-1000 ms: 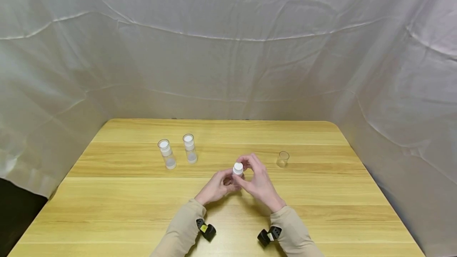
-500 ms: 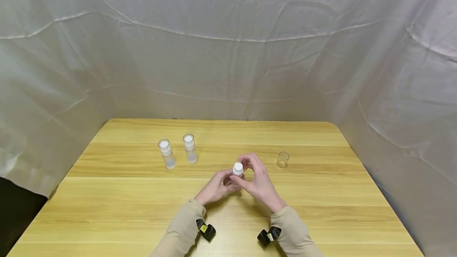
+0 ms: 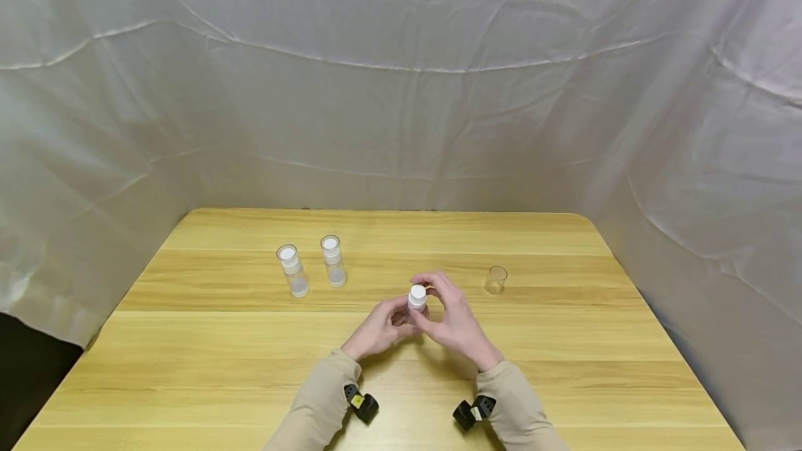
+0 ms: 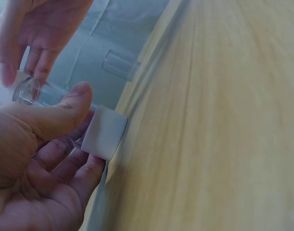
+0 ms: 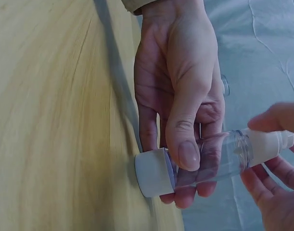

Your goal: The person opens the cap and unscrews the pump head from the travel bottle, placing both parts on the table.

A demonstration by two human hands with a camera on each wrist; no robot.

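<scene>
A clear bottle with a white collar and nozzle (image 3: 417,296) is held between both hands over the table's middle. My left hand (image 3: 379,329) grips its clear body just above the white base (image 4: 105,132), thumb on one side and fingers on the other. In the right wrist view, that white base (image 5: 154,173) is down by the wooden surface; whether they touch is unclear. My right hand (image 3: 457,326) has thumb and fingers around the white collar (image 5: 263,146) at the bottle's upper end. No clear cover is on this bottle's nozzle.
Two similar bottles (image 3: 295,273) (image 3: 334,263) with clear covers stand at the back left of the wooden table (image 3: 219,367). Right of the hands is a loose clear cover (image 3: 496,280), also visible in the left wrist view (image 4: 120,65). Grey sheeting (image 3: 401,117) surrounds the table's back and sides.
My right hand's fingers and thumb have shifted slightly around the white collar. The left hand and the bottle are almost unmoved.
</scene>
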